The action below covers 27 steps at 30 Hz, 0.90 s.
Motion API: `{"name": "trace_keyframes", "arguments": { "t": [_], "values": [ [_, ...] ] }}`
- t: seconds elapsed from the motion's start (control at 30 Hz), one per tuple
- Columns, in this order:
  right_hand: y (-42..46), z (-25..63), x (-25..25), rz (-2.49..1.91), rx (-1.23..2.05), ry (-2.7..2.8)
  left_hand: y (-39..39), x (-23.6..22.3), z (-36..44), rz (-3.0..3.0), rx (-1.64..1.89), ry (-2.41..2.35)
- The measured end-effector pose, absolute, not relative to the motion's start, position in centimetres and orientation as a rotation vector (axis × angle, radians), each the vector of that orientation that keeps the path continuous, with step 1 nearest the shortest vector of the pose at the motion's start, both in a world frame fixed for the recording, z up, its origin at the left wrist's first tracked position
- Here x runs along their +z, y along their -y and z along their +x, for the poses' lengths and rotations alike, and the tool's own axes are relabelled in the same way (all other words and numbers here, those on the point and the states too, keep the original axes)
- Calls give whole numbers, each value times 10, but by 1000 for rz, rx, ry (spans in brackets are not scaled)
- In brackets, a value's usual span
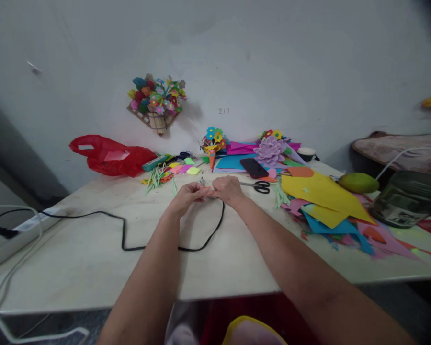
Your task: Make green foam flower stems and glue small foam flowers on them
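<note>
Over the middle of the table, my left hand and my right hand meet, both closed. A small orange piece is pinched between their fingertips; its shape is mostly covered. A black cord loops across the tabletop and disappears under my right hand, so its end is hidden. Just to the right lie scissors with black handles, their blades pointing toward my right hand. Pale green strips and colourful cut pieces lie beyond my left hand.
A red plastic bag sits at the back left. A phone, yellow foam sheets, a green mango and a glass jar are to the right. Craft flowers stand by the wall. A power strip lies left.
</note>
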State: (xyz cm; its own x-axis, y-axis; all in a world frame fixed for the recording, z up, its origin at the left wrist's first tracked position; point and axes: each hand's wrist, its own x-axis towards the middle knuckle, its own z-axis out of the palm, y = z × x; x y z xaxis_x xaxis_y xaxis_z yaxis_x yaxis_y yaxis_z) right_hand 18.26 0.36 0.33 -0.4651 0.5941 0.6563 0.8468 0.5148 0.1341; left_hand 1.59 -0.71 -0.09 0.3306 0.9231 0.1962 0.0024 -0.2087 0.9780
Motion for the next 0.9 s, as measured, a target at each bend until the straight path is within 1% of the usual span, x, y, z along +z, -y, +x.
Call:
{"name": "trace_keyframes", "arguments": {
  "t": [0.9],
  "values": [
    [-6, 184, 2, -1239, -551, 2225, 4, -6, 16, 1566, 1039, -855]
  ]
}}
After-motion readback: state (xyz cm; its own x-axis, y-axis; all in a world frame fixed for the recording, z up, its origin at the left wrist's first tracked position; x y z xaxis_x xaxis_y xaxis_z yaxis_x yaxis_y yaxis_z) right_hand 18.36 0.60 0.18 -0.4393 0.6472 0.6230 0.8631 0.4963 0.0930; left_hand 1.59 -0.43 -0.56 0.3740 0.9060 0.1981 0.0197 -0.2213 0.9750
